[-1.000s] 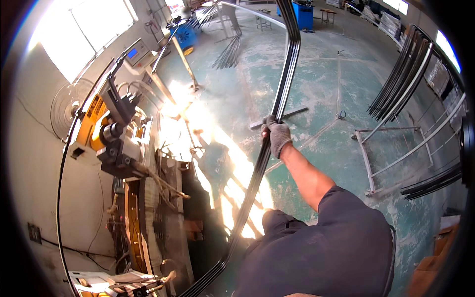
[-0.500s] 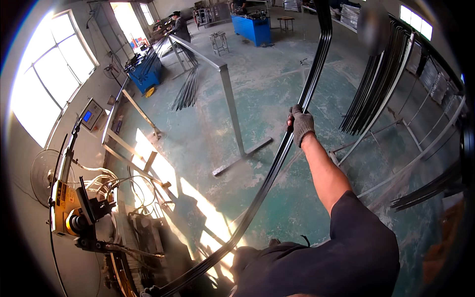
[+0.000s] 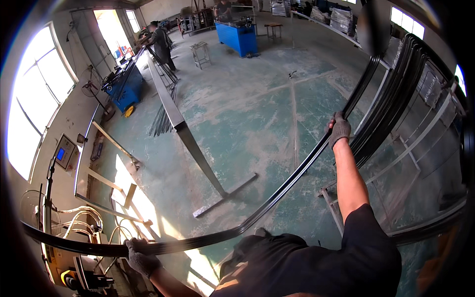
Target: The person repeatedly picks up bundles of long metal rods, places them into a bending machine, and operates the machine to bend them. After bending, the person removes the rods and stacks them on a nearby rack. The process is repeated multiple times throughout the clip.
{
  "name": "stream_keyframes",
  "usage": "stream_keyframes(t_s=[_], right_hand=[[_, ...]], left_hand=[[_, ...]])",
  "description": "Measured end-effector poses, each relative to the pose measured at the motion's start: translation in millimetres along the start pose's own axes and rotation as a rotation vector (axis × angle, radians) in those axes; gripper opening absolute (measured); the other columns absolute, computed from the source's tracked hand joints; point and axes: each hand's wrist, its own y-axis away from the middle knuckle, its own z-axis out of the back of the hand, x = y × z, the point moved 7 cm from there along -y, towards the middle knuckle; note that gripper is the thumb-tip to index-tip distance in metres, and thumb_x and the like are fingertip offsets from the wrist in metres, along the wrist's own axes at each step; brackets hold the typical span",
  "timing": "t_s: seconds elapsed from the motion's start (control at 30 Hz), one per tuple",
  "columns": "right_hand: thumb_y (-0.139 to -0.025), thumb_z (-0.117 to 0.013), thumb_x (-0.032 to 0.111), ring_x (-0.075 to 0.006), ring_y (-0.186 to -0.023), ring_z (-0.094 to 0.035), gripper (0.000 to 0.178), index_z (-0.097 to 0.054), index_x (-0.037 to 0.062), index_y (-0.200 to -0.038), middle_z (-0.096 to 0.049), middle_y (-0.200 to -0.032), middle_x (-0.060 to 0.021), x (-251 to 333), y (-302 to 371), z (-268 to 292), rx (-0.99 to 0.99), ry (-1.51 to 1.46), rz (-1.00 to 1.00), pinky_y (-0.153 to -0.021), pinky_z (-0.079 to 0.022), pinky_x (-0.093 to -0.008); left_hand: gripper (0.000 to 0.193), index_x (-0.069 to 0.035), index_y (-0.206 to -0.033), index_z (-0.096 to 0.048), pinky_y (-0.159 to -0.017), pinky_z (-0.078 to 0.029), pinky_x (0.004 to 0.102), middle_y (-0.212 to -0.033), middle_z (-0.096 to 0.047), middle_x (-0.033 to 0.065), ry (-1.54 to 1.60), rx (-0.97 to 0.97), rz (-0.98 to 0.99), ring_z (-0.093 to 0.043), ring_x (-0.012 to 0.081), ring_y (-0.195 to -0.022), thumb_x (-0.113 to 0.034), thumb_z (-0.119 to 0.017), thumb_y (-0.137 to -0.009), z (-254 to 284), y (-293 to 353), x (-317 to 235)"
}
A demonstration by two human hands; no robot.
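A bundle of long black metal strips [image 3: 277,198] spans the view in front of me, curved by the lens from the lower left to the upper right. My right hand [image 3: 340,127], in a grey knit glove with bare fingertips showing, is closed around its right part. At the lower left my left hand [image 3: 142,256], gloved too, grips the bundle from beneath, its fingers partly hidden. Beyond my right hand, a thick stack of similar black strips [image 3: 391,94] rests on a pale metal rack [image 3: 415,161].
A grey metal stand [image 3: 198,156] with a long top bar and floor foot is ahead. Machinery with cables [image 3: 81,222] stands at lower left, beside a control box [image 3: 64,151]. Blue workbenches [image 3: 236,39] and a standing person [image 3: 161,44] are farther back.
The bundle has swung toward the rack on the right, its left part rising into view. My right hand moved right and slightly down; my left hand came up into clear view.
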Motion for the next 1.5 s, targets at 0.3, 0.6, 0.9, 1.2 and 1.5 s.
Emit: stream_keyframes(t_s=[0.3,0.6,0.9,1.2,1.5], right_hand=[[-0.105,-0.063,0.043,-0.0097,-0.049,-0.043,0.034,-0.058,0.0148,-0.087,-0.048,-0.063,0.0050,46,-329,-14,-0.086,-0.040,0.040,-0.048,-0.038,-0.0284],[-0.102,-0.065,0.050,-0.0086,-0.052,-0.043,0.038,-0.060,0.0153,-0.087,-0.042,-0.064,0.0062,94,-622,-21,-0.181,0.093,0.179,-0.048,-0.035,-0.0280],[-0.098,-0.070,0.051,-0.0068,-0.056,-0.041,0.042,-0.056,0.0144,-0.083,-0.045,-0.066,0.0072,133,-801,-69,-0.315,0.146,0.322,-0.053,-0.035,-0.0247],[-0.089,-0.075,0.065,-0.0072,-0.056,-0.040,0.056,-0.053,0.0157,-0.072,-0.044,-0.065,0.0060,196,-966,-120,-0.444,0.380,0.509,-0.053,-0.030,-0.0277],[-0.093,-0.071,0.053,-0.0066,-0.050,-0.035,0.053,-0.047,0.0172,-0.062,-0.038,-0.057,0.0068,111,-1084,-381,-0.357,0.635,0.659,-0.051,-0.023,-0.0274]], left_hand=[[0.008,-0.004,-0.109,-0.060,-0.070,-0.054,0.0321,-0.083,-0.057,0.0036,-0.061,0.313,-0.089,-0.062,0.0172,-0.074,-0.010,-0.062,-0.103,-376,54,112],[0.027,0.001,-0.123,-0.054,-0.079,-0.054,0.0366,-0.087,-0.065,0.0114,0.041,0.312,0.211,-0.067,0.0243,-0.082,-0.007,-0.063,-0.099,-675,107,256],[0.020,0.001,-0.109,-0.059,-0.073,-0.057,0.0396,-0.082,-0.062,0.0103,0.108,0.404,0.546,-0.068,0.0269,-0.075,-0.004,-0.068,-0.092,-899,59,498],[0.007,-0.003,-0.096,-0.063,-0.081,-0.056,0.0428,-0.088,-0.066,0.0123,0.003,1.023,0.622,-0.069,0.0310,-0.086,0.003,-0.062,-0.091,-1111,35,735],[0.023,-0.006,-0.111,-0.074,-0.089,-0.056,0.0398,-0.099,-0.074,0.0127,-1.159,1.448,-0.393,-0.071,0.0322,-0.104,-0.007,-0.066,-0.089,-1250,-19,814]])
